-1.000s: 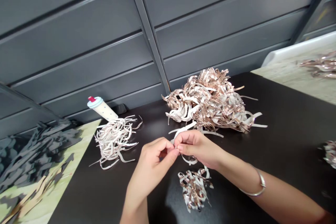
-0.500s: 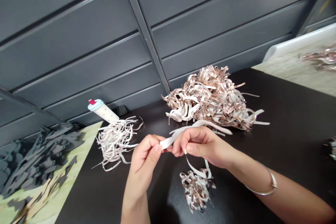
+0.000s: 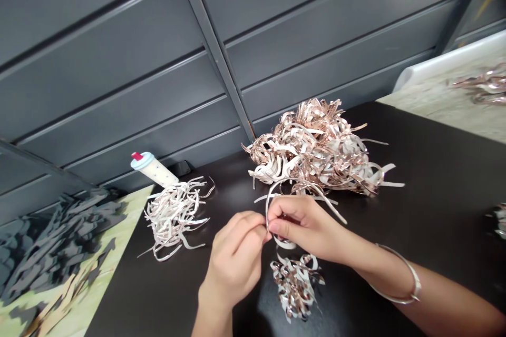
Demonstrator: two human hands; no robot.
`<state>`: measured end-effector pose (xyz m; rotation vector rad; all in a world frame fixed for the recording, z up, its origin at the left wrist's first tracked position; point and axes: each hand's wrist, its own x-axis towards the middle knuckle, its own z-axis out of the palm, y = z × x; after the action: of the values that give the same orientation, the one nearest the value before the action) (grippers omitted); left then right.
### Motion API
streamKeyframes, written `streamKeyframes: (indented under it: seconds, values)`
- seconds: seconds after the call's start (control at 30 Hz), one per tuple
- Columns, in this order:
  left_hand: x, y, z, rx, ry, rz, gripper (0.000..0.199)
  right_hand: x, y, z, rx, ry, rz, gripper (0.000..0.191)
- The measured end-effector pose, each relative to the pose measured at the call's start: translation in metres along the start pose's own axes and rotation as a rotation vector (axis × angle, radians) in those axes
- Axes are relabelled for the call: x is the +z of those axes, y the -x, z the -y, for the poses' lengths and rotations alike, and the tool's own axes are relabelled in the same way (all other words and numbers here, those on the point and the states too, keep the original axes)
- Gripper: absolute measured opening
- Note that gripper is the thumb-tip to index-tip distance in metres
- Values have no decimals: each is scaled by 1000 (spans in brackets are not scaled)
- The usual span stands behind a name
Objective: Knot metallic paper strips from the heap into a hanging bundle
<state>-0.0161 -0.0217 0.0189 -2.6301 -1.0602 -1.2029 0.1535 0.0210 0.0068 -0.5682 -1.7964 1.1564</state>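
Observation:
A thin white strip with a metallic rose-gold side [image 3: 272, 189] rises in an arc from between my fingertips and bends over to the right. My right hand [image 3: 308, 226] pinches it near its lower end, between thumb and forefinger. Closed in a pinch, my left hand [image 3: 237, 253] meets the right fingertips at that end; the exact grip is hidden behind its fingers. Below the right hand, a small heap of curled rose-gold and white strips [image 3: 296, 287] lies on the black table [image 3: 371, 284]. Another pale curl hangs just under the right fingers.
A big pile of rose-gold and white strips [image 3: 316, 150] stands behind my hands. At left lie whitish strips [image 3: 174, 216] beside a leaning pale cup with a red-tipped lid [image 3: 158, 171]. Dark grey scraps [image 3: 59, 242] cover the far-left surface. A grey panelled wall [image 3: 126, 63] closes the back.
My left hand has turned and moved right, up against the right fingertips. The strip, broad side showing before between the hands, now stands edge-on in an arc.

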Motion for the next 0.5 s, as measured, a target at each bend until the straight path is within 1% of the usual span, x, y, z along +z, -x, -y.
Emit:
streamKeyframes:
  seconds: [0.07, 0.13, 0.37, 0.43, 0.5]
  values:
    - [-1, -2, -2, -42, 82, -3, 19, -2, -1, 1, -31, -18, 23, 32]
    - [-3, -3, -4, -100, 158, 4, 17, -3, -1, 0, -32, -59, 49, 34]
    - [-4, 2, -6, -316, 421, 53, 15, -8, -2, -5, 69, -402, 238, 38]
    - [-4, 3, -3, -381, 540, 7, 18, -12, -2, -7, 91, -473, 298, 38]
    - [-5, 3, 2, -440, 670, -118, 22, -16, -2, -9, 102, -519, 349, 36]
